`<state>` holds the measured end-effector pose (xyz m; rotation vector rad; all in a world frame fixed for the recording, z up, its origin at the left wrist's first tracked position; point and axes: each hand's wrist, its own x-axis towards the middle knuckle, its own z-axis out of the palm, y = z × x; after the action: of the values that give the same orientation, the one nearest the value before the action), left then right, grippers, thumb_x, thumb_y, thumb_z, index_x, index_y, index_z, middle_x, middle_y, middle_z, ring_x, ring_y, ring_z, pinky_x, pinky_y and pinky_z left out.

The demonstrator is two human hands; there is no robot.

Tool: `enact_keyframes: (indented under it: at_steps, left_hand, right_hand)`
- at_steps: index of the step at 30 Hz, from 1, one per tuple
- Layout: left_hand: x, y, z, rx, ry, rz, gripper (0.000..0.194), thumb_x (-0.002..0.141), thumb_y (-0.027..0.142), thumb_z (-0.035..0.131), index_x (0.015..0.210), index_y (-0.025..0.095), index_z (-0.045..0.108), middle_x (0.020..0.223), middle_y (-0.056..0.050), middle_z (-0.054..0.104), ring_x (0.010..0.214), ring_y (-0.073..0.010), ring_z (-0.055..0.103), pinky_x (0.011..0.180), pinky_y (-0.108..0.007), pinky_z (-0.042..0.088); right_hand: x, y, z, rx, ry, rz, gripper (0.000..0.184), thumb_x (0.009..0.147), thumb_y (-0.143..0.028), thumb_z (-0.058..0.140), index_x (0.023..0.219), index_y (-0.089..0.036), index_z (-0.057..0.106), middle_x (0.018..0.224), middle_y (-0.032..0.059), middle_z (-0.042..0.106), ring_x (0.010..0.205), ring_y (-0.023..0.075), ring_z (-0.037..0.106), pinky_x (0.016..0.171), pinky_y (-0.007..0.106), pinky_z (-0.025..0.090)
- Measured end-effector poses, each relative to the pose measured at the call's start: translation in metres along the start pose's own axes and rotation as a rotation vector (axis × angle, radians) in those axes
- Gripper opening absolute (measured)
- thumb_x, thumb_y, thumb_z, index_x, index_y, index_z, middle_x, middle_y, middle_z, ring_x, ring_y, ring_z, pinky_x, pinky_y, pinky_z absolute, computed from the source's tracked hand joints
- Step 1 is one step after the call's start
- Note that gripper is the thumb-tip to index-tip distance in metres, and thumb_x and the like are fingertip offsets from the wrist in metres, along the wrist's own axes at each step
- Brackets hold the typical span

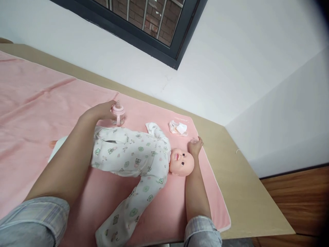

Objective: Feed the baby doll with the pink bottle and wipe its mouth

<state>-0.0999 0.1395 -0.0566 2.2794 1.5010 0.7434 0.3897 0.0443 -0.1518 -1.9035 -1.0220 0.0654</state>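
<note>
Left hand (107, 110) curls round bottle (118, 115) toward far edge of bench (236, 185); right hand (196, 146), at right edge of blanket (159, 209), is closed on clear item (194, 141).

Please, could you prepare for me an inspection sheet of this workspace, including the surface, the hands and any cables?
Surface: pink blanket on a light wood-tone table, wrinkled at picture left.
Main things: doll lying face up in a printed outfit; upright bottle with pink top.
Clutter: crumpled packet on the blanket.
Hands: left hand holds the bottle; right hand, near the doll's head, seems to hold a small clear item, mostly hidden.
Cables: thin white strand near the wall; cannot tell if cable.
Surroundings: white wall, barred window, wood-grain panel.
</note>
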Motion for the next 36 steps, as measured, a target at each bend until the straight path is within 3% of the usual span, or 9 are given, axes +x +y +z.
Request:
enact_keyframes:
  at_steps: [5, 9, 14, 19, 23, 25, 31, 36]
  left_hand:
    - [0.001, 0.009, 0.004, 0.011, -0.034, -0.161, 0.04, 0.081, 0.028, 0.062, 0.114, 0.01, 0.053, 0.093, -0.002, 0.06, 0.078, -0.0161, 0.053, 0.065, -0.021, 0.036]
    - [0.003, 0.02, 0.003, -0.079, -0.012, -0.194, 0.059, 0.075, 0.027, 0.07, 0.126, 0.006, 0.048, 0.101, -0.005, 0.059, 0.085, -0.0197, 0.052, 0.071, -0.025, 0.039]
    - [0.002, 0.042, -0.002, -0.286, 0.07, -0.126, 0.065, 0.08, 0.029, 0.072, 0.134, 0.009, 0.043, 0.115, -0.005, 0.058, 0.097, -0.0197, 0.054, 0.082, -0.029, 0.045]
    - [-0.006, 0.091, 0.0, -0.633, 0.094, 0.006, 0.066, 0.076, 0.029, 0.081, 0.131, 0.014, 0.048, 0.12, -0.005, 0.06, 0.109, -0.0236, 0.056, 0.097, -0.037, 0.044]
    - [-0.016, 0.136, 0.012, -0.872, 0.037, 0.104, 0.069, 0.071, 0.02, 0.082, 0.13, 0.012, 0.047, 0.118, -0.007, 0.063, 0.112, -0.0256, 0.058, 0.103, -0.042, 0.042]
    - [-0.021, 0.153, 0.021, -0.9, 0.028, 0.152, 0.068, 0.069, 0.02, 0.081, 0.128, 0.013, 0.049, 0.116, -0.008, 0.064, 0.109, -0.026, 0.06, 0.102, -0.041, 0.044]
    - [-0.043, 0.186, 0.036, -0.672, 0.023, 0.354, 0.054, 0.076, 0.022, 0.074, 0.125, 0.019, 0.054, 0.126, -0.005, 0.06, 0.115, -0.0243, 0.057, 0.102, -0.034, 0.044]
    - [-0.06, 0.204, 0.038, -0.436, 0.035, 0.419, 0.051, 0.08, 0.026, 0.073, 0.128, 0.024, 0.053, 0.129, 0.0, 0.059, 0.115, -0.0222, 0.056, 0.096, -0.029, 0.045]
  right_hand:
    - [0.002, 0.0, -0.002, -0.043, 0.014, 0.128, 0.085, 0.064, -0.02, 0.064, 0.141, -0.001, 0.034, 0.138, 0.0267, 0.043, 0.128, 0.0355, 0.046, 0.111, 0.042, 0.035]
    - [0.003, -0.002, -0.003, -0.057, 0.014, 0.156, 0.083, 0.064, -0.02, 0.066, 0.139, -0.002, 0.036, 0.136, 0.0264, 0.047, 0.128, 0.0352, 0.047, 0.112, 0.043, 0.034]
    - [0.004, 0.0, -0.006, -0.021, 0.002, 0.17, 0.083, 0.062, -0.022, 0.07, 0.137, -0.004, 0.039, 0.135, 0.0256, 0.051, 0.128, 0.0339, 0.049, 0.112, 0.043, 0.035]
    - [0.011, -0.006, -0.014, 0.091, -0.001, 0.179, 0.074, 0.069, -0.034, 0.069, 0.133, -0.012, 0.04, 0.123, 0.0164, 0.061, 0.108, 0.0234, 0.062, 0.098, 0.038, 0.048]
    - [0.013, -0.042, -0.034, 0.37, -0.026, 0.035, 0.067, 0.068, -0.04, 0.073, 0.125, -0.014, 0.05, 0.123, 0.0138, 0.061, 0.104, 0.0202, 0.062, 0.093, 0.034, 0.05]
    - [0.009, -0.071, -0.049, 0.507, -0.107, -0.045, 0.069, 0.07, -0.041, 0.072, 0.129, -0.015, 0.049, 0.125, 0.0125, 0.06, 0.106, 0.0191, 0.062, 0.094, 0.034, 0.051]
    - [-0.041, -0.159, -0.092, 0.671, -0.315, -0.426, 0.079, 0.078, -0.053, 0.067, 0.146, -0.03, 0.032, 0.137, 0.0089, 0.052, 0.127, 0.0227, 0.052, 0.107, 0.043, 0.044]
    - [-0.081, -0.191, -0.097, 0.714, -0.36, -0.568, 0.076, 0.083, -0.056, 0.061, 0.147, -0.035, 0.026, 0.147, 0.0068, 0.041, 0.134, 0.024, 0.046, 0.112, 0.047, 0.041]
